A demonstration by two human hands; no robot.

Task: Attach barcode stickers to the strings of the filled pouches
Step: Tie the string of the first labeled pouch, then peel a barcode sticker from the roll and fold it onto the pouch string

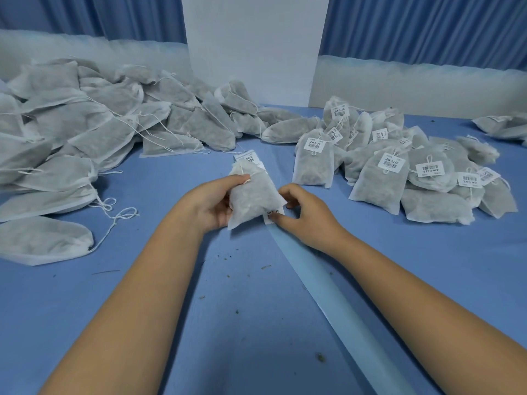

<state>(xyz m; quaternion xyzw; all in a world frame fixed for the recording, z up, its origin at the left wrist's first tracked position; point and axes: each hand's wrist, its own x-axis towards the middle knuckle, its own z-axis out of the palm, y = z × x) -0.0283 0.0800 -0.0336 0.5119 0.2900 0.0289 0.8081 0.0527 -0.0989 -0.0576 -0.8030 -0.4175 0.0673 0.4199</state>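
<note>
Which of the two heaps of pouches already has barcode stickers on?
The heap on the person's right: white barcode labels hang all over it. The bigger left heap shows none.

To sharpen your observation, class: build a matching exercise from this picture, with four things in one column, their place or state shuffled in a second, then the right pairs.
Things:
1. unlabelled pouches
2. labelled pouches
3. held pouch
4. barcode sticker

Places or states:
A. pinched by the right hand
B. piled on the right, barcodes showing
C. gripped by the left hand
D. heaped on the left, strings bare

Pairs: 1-D, 2-B, 3-C, 4-A.
</note>
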